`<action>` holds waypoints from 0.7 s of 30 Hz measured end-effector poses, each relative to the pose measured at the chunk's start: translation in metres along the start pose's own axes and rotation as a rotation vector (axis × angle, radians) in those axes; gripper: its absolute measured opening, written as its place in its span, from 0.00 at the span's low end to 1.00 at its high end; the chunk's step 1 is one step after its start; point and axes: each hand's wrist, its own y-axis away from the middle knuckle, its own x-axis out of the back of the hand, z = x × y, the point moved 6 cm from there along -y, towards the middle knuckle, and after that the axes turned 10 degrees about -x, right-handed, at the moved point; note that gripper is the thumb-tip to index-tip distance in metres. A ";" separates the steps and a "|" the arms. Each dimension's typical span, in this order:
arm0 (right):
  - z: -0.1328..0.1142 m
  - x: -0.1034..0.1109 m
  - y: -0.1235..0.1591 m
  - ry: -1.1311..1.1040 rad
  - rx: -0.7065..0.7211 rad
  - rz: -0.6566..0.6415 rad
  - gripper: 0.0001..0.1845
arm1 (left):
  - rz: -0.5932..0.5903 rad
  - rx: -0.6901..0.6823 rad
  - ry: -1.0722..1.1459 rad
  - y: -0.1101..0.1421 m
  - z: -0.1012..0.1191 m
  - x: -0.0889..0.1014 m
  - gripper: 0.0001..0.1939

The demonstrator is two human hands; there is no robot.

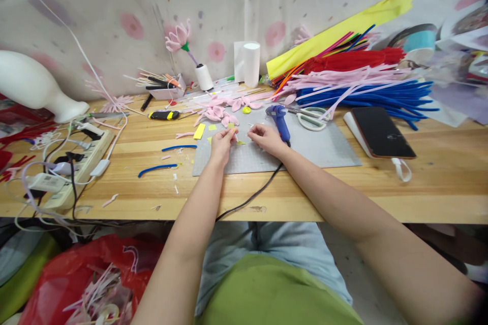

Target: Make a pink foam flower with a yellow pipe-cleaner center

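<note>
My left hand (222, 140) rests on the grey cutting mat (328, 147), fingers pinched on a small yellow piece (231, 126). Just to its right, my right hand (266, 137) is curled with fingers closed, and what it holds is too small to make out. A blue glue gun (279, 120) lies right behind my right hand, its black cord (251, 195) running off the table's front edge. Pink foam petals (219, 110) and yellow scraps (199, 131) lie just beyond my hands.
White-handled scissors (311, 117) and a black phone (382, 133) lie to the right. Blue, pink and red pipe cleaners (362, 84) pile at the back right. A power strip (82, 160) with cables sits at the left. Two blue pipe-cleaner pieces (157, 168) lie left of the mat.
</note>
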 end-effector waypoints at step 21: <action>-0.020 -0.008 0.002 -0.167 0.039 -0.046 0.16 | -0.061 -0.008 -0.054 0.004 0.000 -0.008 0.03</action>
